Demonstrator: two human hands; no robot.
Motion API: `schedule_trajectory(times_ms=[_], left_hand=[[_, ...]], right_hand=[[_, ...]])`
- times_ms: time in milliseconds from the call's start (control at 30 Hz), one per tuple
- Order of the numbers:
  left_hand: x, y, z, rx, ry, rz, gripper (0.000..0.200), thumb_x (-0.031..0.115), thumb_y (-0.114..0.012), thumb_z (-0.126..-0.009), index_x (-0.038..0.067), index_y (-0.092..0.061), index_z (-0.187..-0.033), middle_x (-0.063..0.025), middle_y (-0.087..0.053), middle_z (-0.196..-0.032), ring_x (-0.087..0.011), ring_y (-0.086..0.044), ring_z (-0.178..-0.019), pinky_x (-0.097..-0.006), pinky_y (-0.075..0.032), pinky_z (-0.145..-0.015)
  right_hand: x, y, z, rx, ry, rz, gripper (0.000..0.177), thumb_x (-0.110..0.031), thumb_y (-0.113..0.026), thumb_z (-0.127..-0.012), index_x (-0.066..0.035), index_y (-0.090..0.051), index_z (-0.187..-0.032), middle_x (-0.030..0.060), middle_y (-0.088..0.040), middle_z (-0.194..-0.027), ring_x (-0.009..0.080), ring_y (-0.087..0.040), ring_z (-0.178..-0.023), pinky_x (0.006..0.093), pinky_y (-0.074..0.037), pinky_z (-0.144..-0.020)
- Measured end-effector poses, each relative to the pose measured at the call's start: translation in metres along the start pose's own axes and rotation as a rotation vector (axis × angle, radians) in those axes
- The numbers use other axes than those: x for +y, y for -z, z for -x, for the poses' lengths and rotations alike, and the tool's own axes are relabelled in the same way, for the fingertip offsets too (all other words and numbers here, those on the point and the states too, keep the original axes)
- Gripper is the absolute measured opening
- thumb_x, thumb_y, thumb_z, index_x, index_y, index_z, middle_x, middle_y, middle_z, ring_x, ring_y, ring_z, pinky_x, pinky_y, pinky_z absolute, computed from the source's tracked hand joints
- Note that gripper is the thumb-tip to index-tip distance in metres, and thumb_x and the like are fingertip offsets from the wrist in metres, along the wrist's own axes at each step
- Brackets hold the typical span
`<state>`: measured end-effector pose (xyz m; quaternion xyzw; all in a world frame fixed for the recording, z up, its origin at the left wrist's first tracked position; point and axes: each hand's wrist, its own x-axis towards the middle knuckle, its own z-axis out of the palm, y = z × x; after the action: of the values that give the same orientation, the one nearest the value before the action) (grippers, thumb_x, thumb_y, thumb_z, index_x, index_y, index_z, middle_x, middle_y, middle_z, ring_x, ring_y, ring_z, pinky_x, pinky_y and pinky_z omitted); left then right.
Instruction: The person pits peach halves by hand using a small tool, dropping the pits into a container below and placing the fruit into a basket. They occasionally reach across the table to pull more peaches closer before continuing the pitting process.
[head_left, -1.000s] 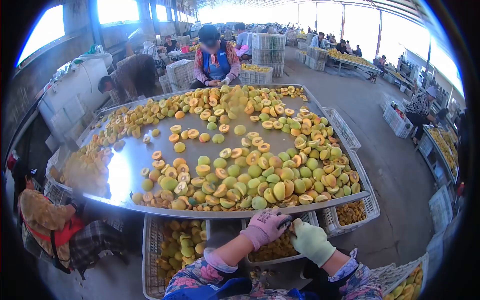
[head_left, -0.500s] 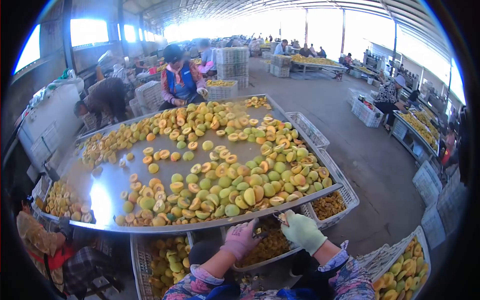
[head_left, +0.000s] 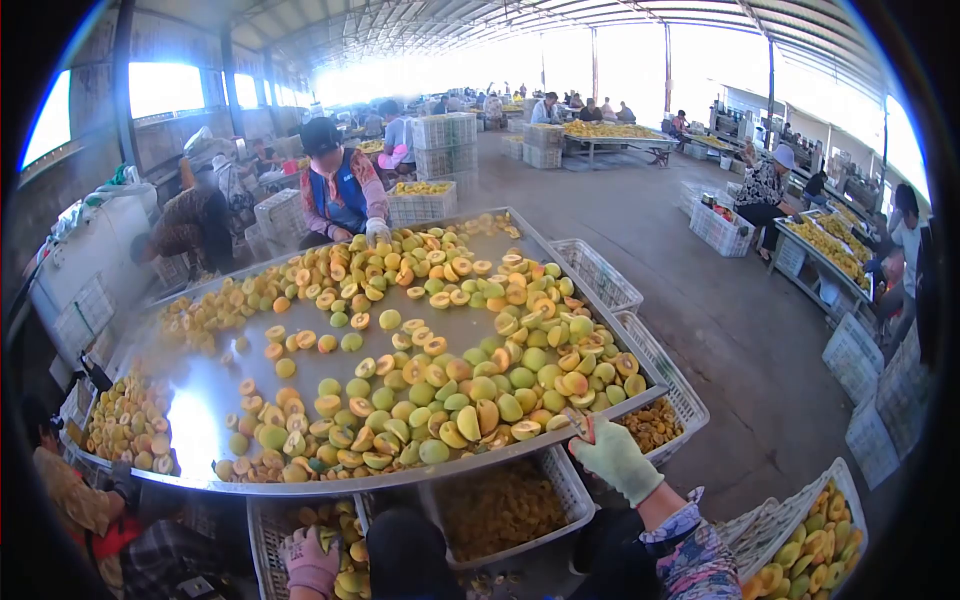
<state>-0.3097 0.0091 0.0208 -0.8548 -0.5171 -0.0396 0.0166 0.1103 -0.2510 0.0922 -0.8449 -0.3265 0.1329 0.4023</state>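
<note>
My left hand (head_left: pixel 311 560), in a pink glove, is over the crate of fruit halves (head_left: pixel 353 578) below the table edge; its fingers are partly hidden, and what they hold, if anything, cannot be made out. My right hand (head_left: pixel 617 462), in a pale green glove, is closed on a small tool with a red part (head_left: pixel 581 430) at the table's front edge. Many yellow-green fruit halves (head_left: pixel 440 400) lie on the metal table (head_left: pixel 400 478). Between my hands, below the edge, sits a crate of small brown-yellow pieces (head_left: pixel 505 510).
A co-worker (head_left: pixel 342 185) in a blue vest sits across the table. Another person (head_left: pixel 85 500) sits at the lower left. White crates (head_left: pixel 690 405) line the table's right side, and a crate of fruit (head_left: pixel 815 545) stands at the lower right.
My left hand has moved left and down from above the middle crate to the left crate. My right hand stays near the table edge. The view has shifted slightly.
</note>
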Motion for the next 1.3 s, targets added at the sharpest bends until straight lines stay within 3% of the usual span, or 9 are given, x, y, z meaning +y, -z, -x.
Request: schedule_trajectory(times_ms=[133,200,300,333,467,700,833,933,1300], left_hand=[[0.098,0.011,-0.028,-0.127,-0.354,1.247,0.047,0.022,-0.062,-0.094,0.002,-0.052,-0.135,-0.0119,-0.061,-0.126,-0.0235,-0.06,-0.113,-0.0366,-0.048,-0.096],[0.16,0.034,-0.036,-0.682,-0.261,1.636,0.046,0.028,-0.053,-0.102,0.0,-0.047,-0.138,-0.0074,-0.059,-0.129,-0.0194,-0.056,-0.119,-0.035,-0.047,-0.098],[0.214,-0.088,-0.082,-0.951,-0.542,1.55,0.053,0.04,-0.051,-0.101,0.004,-0.047,-0.139,-0.0064,-0.059,-0.128,-0.0213,-0.054,-0.121,-0.0372,-0.046,-0.102],[0.249,0.005,-0.058,-1.25,-0.078,1.901,0.058,0.049,-0.049,-0.099,0.007,-0.047,-0.139,-0.0073,-0.058,-0.131,-0.0232,-0.054,-0.123,-0.0403,-0.043,-0.107],[0.283,0.038,-0.055,-1.644,-0.243,2.18,0.068,0.061,-0.046,-0.095,0.013,-0.042,-0.143,-0.0117,-0.048,-0.143,-0.0322,-0.047,-0.131,-0.0549,-0.039,-0.107],[0.293,-0.063,-0.083,-1.29,-0.263,2.251,0.06,0.055,-0.039,-0.1,0.01,-0.047,-0.138,-0.0122,-0.057,-0.129,-0.0282,-0.055,-0.12,-0.0447,-0.043,-0.105],[0.282,-0.01,-0.082,-1.128,-0.161,2.381,0.056,0.056,-0.04,-0.1,0.009,-0.055,-0.125,-0.0108,-0.062,-0.119,-0.0267,-0.059,-0.113,-0.0414,-0.047,-0.1],[0.255,-0.01,-0.102,-0.981,-0.016,2.317,0.062,0.06,-0.044,-0.097,0.003,-0.062,-0.112,-0.0128,-0.068,-0.105,-0.0319,-0.065,-0.099,-0.0472,-0.053,-0.09],[0.24,0.038,-0.125,-1.085,-0.001,2.186,0.06,0.048,-0.035,-0.103,-0.005,-0.062,-0.112,-0.0147,-0.068,-0.096,-0.0264,-0.065,-0.088,-0.0357,-0.052,-0.083]], right_hand=[[-0.051,-0.023,0.004,-0.064,0.199,0.037,0.036,-0.033,-0.065,-0.087,-0.001,-0.053,-0.099,0.0209,-0.065,-0.081,0.0413,-0.065,-0.08,0.0466,-0.051,-0.07],[-0.078,-0.036,0.01,-0.087,0.296,0.043,0.034,-0.031,-0.066,-0.087,-0.004,-0.053,-0.102,0.0197,-0.065,-0.083,0.0395,-0.066,-0.08,0.0454,-0.052,-0.069],[-0.086,-0.053,0.013,-0.011,0.507,0.135,0.026,-0.025,-0.065,-0.085,-0.005,-0.056,-0.099,0.0197,-0.065,-0.085,0.0378,-0.067,-0.079,0.0458,-0.054,-0.065],[-0.079,-0.061,0.013,-0.029,0.491,0.245,0.023,-0.022,-0.064,-0.085,-0.005,-0.057,-0.097,0.0198,-0.065,-0.085,0.038,-0.067,-0.077,0.0459,-0.054,-0.063],[-0.077,-0.052,0.013,0.045,0.375,0.31,0.018,-0.017,-0.06,-0.085,-0.001,-0.055,-0.093,0.0204,-0.064,-0.083,0.0385,-0.066,-0.069,0.0459,-0.053,-0.059],[-0.094,-0.046,0.018,-0.119,0.266,0.399,0.027,-0.015,-0.058,-0.082,0.005,-0.054,-0.1,0.0248,-0.064,-0.085,0.0385,-0.067,-0.074,0.0456,-0.054,-0.063],[-0.091,-0.046,-0.011,-0.148,0.477,0.241,0.034,-0.031,-0.058,-0.087,0.002,-0.057,-0.097,0.0237,-0.064,-0.084,0.0428,-0.064,-0.075,0.0495,-0.051,-0.065],[-0.088,-0.029,-0.061,-0.242,0.194,0.01,0.036,-0.041,-0.058,-0.09,-0.006,-0.062,-0.082,0.0165,-0.064,-0.068,0.0341,-0.065,-0.06,0.047,-0.048,-0.054],[0.06,0.031,-0.351,0.244,-0.068,0.417,0.035,-0.036,-0.066,-0.081,-0.004,-0.067,-0.094,0.0236,-0.069,-0.094,0.039,-0.066,-0.095,0.0441,-0.051,-0.084]])
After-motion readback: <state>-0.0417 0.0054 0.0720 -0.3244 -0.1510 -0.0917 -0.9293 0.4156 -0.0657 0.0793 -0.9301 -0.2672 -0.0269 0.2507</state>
